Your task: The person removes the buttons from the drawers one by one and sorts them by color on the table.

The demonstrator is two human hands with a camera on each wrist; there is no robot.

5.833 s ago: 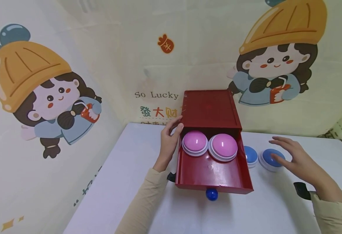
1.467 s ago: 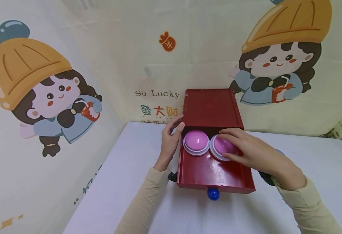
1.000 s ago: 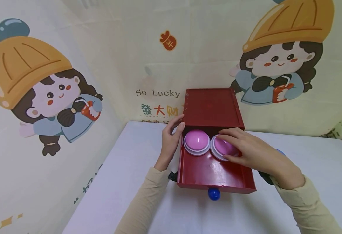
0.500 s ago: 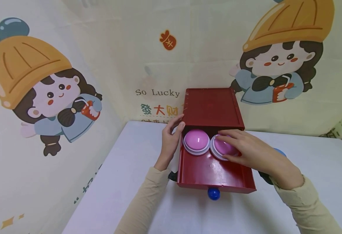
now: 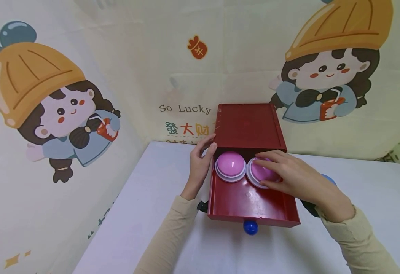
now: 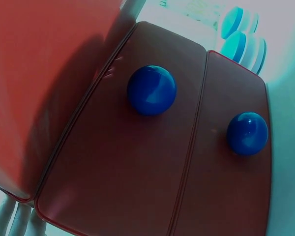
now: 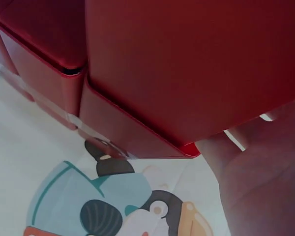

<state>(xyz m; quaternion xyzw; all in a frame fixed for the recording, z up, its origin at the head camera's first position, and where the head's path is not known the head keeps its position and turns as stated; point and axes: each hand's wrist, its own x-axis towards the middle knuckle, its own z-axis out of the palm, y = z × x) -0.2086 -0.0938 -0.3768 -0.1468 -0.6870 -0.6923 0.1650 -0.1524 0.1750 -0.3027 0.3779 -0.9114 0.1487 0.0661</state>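
From where I stand, the right hand [image 5: 299, 177] has come over from the blue buttons [image 6: 234, 47] right of the red box [image 5: 249, 125] and now curls thumb and fingers round the right pink button [image 5: 262, 172] in the box's pulled-out drawer [image 5: 251, 203], so the work looks centred there. Left hand [image 5: 200, 163] rests, fingers extended, against the box's left side, probably steadying it. Left pink button [image 5: 231, 164] just beside and the drawer's right wall likely crowd the grip; blue knob [image 5: 250, 227] on the box's front, bench [image 5: 145, 194] beneath.
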